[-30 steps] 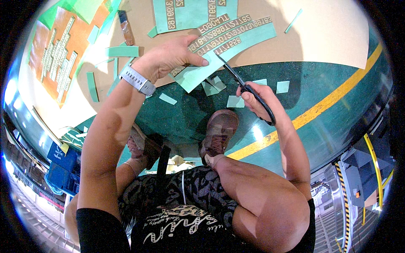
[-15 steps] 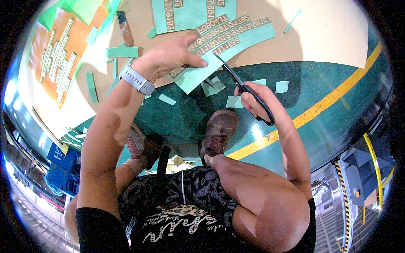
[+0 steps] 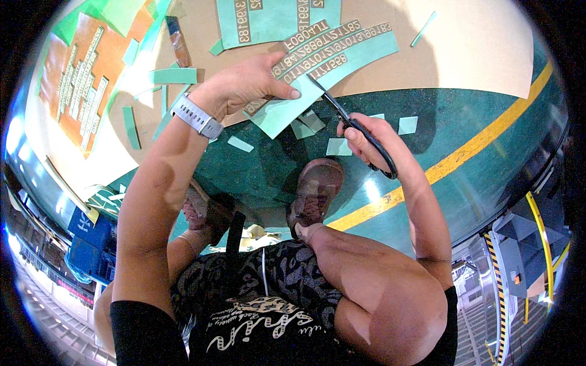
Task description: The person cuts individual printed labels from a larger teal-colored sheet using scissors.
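Observation:
My left hand (image 3: 253, 82) pinches a pale green flexible sheet (image 3: 278, 117) between thumb and fingers. Rows of raised, mirrored characters on brownish strips run across this sheet, which is held up over the edge of the cardboard. My right hand (image 3: 381, 139) grips a pair of black-handled scissors (image 3: 335, 105), fingers wrapped round the loops. The blades point up and left and meet the sheet between its rows, just right of my left thumb. How far apart the blades are is hard to see.
Cardboard (image 3: 473, 61) covers the floor ahead, with another green character sheet (image 3: 278, 24), green offcuts (image 3: 131, 127) and a brown-handled tool (image 3: 178, 41). An orange-brown sheet (image 3: 76, 91) lies left. More scraps (image 3: 240, 143) lie on the green floor near my shoes (image 3: 317, 189). A yellow line (image 3: 470, 146) crosses the right.
The scissors and my right hand have shifted slightly up and left, with the tips a little further across the sheet. My left hand stays almost still.

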A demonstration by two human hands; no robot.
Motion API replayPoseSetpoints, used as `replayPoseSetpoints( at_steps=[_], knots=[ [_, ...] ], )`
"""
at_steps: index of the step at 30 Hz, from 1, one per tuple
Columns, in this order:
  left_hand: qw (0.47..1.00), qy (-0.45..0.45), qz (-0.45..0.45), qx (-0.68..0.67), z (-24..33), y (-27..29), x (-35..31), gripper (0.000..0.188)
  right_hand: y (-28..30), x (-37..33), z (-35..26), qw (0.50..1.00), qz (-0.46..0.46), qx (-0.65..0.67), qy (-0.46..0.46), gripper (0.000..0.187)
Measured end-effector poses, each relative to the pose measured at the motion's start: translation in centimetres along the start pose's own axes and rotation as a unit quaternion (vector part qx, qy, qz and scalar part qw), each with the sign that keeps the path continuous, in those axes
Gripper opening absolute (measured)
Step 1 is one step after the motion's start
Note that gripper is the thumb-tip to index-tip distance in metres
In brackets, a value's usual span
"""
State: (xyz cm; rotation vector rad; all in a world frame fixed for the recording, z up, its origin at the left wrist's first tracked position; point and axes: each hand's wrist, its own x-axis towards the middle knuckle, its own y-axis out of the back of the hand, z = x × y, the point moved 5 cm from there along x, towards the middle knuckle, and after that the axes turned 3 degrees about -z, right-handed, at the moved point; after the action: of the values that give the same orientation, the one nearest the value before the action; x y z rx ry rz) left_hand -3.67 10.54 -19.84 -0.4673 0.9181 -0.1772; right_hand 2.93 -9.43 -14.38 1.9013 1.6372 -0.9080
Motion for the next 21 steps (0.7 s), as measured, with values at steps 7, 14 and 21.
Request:
replayPoseSetpoints(
  at_steps=[7,14,21],
  knots=[
    [1.000,0.003,-0.005,0.030,0.12,0.13,-0.02,0.063,0.18,0.29,-0.06,1.000,-0.003,-0.011,-0.016,0.036],
    [1.000,0.001,-0.012,0.009,0.00,0.14,-0.01,0.063,0.27,0.45,-0.13,0.999,0.002,-0.032,-0.022,0.037],
    [1.000,-0.003,-0.024,0.017,0.41,0.11,-0.03,0.063,0.35,0.42,-0.29,0.999,0.025,-0.047,-0.001,0.039]
  ],
)
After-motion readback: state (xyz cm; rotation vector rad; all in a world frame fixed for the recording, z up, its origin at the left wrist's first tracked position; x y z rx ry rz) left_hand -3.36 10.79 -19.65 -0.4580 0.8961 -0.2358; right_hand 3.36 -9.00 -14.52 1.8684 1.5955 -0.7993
